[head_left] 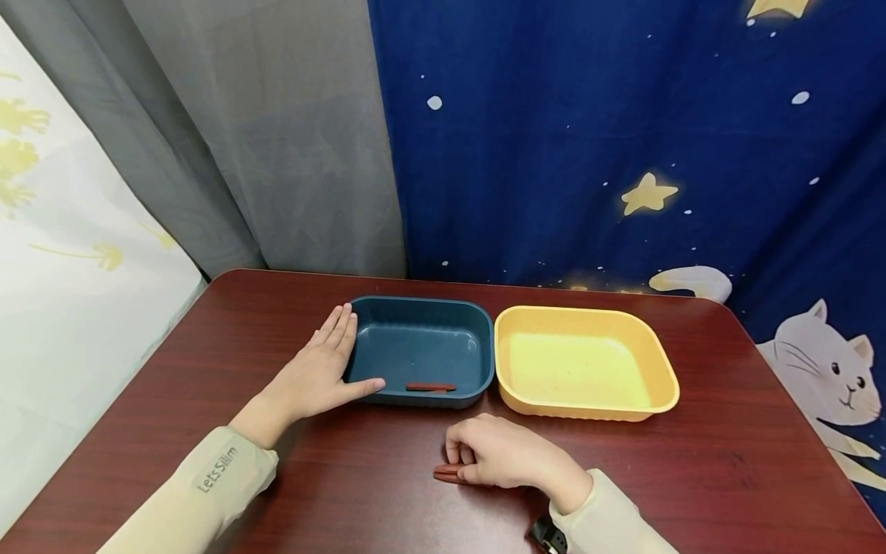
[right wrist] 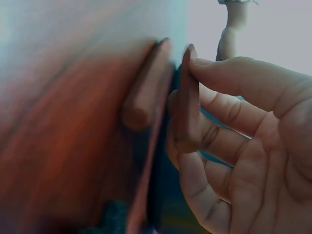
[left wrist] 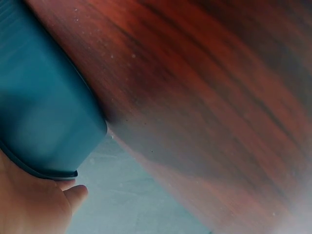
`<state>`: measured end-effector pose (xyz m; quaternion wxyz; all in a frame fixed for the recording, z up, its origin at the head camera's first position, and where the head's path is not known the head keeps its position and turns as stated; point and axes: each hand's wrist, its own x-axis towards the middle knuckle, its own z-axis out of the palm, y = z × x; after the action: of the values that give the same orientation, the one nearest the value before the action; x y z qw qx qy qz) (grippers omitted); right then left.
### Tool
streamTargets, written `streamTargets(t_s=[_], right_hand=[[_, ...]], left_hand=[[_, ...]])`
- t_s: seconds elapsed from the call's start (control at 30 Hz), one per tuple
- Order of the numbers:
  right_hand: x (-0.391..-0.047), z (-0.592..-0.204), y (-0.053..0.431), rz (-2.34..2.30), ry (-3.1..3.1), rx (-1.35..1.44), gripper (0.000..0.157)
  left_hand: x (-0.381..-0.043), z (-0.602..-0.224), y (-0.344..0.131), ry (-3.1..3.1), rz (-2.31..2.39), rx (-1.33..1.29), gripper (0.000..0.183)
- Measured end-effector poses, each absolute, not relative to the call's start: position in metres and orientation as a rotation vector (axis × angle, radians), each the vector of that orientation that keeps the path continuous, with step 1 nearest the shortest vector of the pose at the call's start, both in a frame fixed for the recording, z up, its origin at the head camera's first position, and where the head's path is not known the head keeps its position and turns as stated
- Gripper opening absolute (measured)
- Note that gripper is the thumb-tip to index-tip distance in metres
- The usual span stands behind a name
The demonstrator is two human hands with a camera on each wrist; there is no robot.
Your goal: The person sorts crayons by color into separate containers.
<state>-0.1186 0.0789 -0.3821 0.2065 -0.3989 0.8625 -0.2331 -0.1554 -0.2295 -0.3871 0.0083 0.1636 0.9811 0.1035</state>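
My right hand (head_left: 508, 454) is over the table in front of the bins. In the right wrist view it pinches a short reddish-brown stick (right wrist: 189, 112) between thumb and fingers. A second similar stick (right wrist: 146, 92) lies on the table close beside it. My left hand (head_left: 318, 377) rests at the left end of the dark blue bin (head_left: 422, 305), fingers straight along its side and thumb over the front rim. More reddish-brown sticks (head_left: 431, 387) lie inside that bin near its front wall. The left wrist view shows the bin's outer wall (left wrist: 44, 97) and part of the hand.
A yellow bin (head_left: 588, 408) stands right of the blue one, nearly touching it. Both are on a dark red-brown table (head_left: 346, 492). Grey and blue curtains (head_left: 526, 154) hang behind the far edge. A black watch band (head_left: 549, 534) shows at the right wrist.
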Motion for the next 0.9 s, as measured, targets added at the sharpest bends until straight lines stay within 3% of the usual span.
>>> streamTargets(t_s=[0.9], right_hand=[[-0.135,-0.355,0.060,-0.986,2.387,-1.291,0.009]], left_hand=[[-0.157,-0.390,-0.229,3.063,0.331,0.488,0.119]])
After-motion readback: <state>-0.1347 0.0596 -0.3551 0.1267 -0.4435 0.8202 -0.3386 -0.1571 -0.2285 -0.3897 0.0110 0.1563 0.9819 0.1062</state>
